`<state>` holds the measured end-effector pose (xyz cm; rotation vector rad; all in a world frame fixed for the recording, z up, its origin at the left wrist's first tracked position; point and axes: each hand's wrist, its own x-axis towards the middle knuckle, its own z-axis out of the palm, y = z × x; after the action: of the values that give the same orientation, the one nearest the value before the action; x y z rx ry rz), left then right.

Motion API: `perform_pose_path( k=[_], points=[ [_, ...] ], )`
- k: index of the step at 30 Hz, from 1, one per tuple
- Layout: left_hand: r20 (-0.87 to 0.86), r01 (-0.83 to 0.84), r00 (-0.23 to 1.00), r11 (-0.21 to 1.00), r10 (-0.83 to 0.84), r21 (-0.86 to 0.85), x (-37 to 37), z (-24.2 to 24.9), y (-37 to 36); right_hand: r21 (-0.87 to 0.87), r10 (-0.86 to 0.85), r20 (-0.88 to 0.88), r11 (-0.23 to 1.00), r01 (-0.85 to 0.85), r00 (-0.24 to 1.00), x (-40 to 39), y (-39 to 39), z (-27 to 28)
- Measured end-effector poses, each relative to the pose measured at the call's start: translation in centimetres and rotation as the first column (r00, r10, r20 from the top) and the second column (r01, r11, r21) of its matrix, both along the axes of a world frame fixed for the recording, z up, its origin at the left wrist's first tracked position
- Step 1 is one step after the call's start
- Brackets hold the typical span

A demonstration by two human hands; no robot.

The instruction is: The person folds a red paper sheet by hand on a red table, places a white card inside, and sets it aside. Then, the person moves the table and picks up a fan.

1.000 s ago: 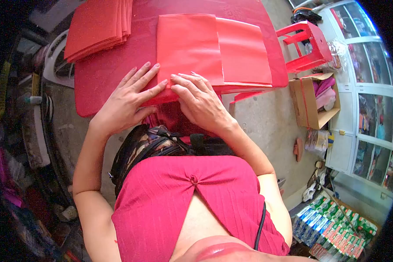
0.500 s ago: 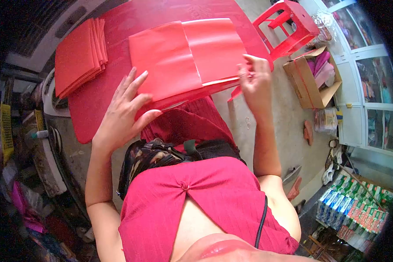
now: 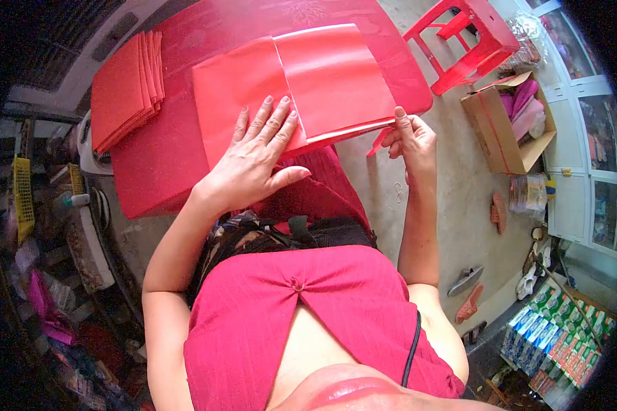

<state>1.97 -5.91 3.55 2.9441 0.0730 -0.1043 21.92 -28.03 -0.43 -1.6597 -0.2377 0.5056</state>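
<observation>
Head view: left hand spread flat, fingers on the glossy red paper sheets, at the near edge of the dark red table. Right hand pinches their near right corner. Risk: uneven pull, with light left-hand pressure, could crease or skew the layers.

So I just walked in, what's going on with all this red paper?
A person is handling red sheets laid out on a red table. The left hand rests palm down on them, while the right hand pinches them at their near right corner. A separate red pile sits to the left, with neither hand on it.
</observation>
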Motion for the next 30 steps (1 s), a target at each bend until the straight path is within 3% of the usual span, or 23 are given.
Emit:
perform_pose_path(
  k=[7, 10, 13, 15, 17, 19, 25, 27, 29, 30],
  points=[
    [0.09, -0.003, 0.996, 0.999, -0.001, 0.039, 2.1, 0.5, 1.7, 0.07, -0.027, 0.01, 0.997, 0.027, 1.0, -0.5, 0.2, -0.5],
    [0.189, -0.036, 0.982, 0.986, 0.005, 0.163, 4.6, -0.3, 5.3, 0.116, -0.03, 0.022, 0.993, 0.027, 0.999, -0.7, 0.3, -0.3],
    [0.157, -0.084, 0.986, 0.984, 0.059, 0.16, 5.6, -1.2, 7.2, 0.183, -0.083, 0.194, 0.982, 0.047, 0.977, -0.9, 1.0, 0.0],
    [0.101, -0.116, 0.989, 0.991, 0.11, 0.062, 5.7, -1.9, 7.2, 0.369, -0.118, 0.154, 0.928, 0.054, 0.981, -1.7, 1.9, 1.4],
    [0.079, -0.151, 0.987, 0.98, 0.141, 0.132, 5.7, -2.4, 6.6, 0.347, -0.073, 0.101, 0.937, 0.034, 0.992, -1.7, 2.2, 1.7],
    [0.072, -0.162, 0.985, 0.984, 0.157, 0.075, 6.0, -2.2, 6.6, 0.259, 0.012, 0.074, 0.965, -0.031, 0.997, -1.6, 2.5, 1.3],
    [-0.027, -0.175, 0.984, 0.981, 0.178, 0.08, 6.9, -0.5, 6.2, 0.152, -0.006, 0.143, 0.988, -0.016, 0.99, -3.0, 4.2, 2.2],
    [-0.067, -0.169, 0.982, 0.983, 0.174, 0.071, 7.2, -0.6, 6.5, 0.176, -0.037, 0.361, 0.984, -0.029, 0.932, -3.4, 4.6, 2.8],
    [-0.076, -0.19, 0.978, 0.98, 0.194, 0.055, 7.3, -1.0, 6.6, 0.198, -0.025, 0.368, 0.979, -0.052, 0.93, -4.6, 5.2, 3.9],
    [-0.074, -0.187, 0.979, 0.981, 0.19, 0.048, 7.2, -0.7, 6.6, 0.107, 0.027, 0.407, 0.991, -0.076, 0.913, -5.0, 5.5, 4.4]
  ],
)
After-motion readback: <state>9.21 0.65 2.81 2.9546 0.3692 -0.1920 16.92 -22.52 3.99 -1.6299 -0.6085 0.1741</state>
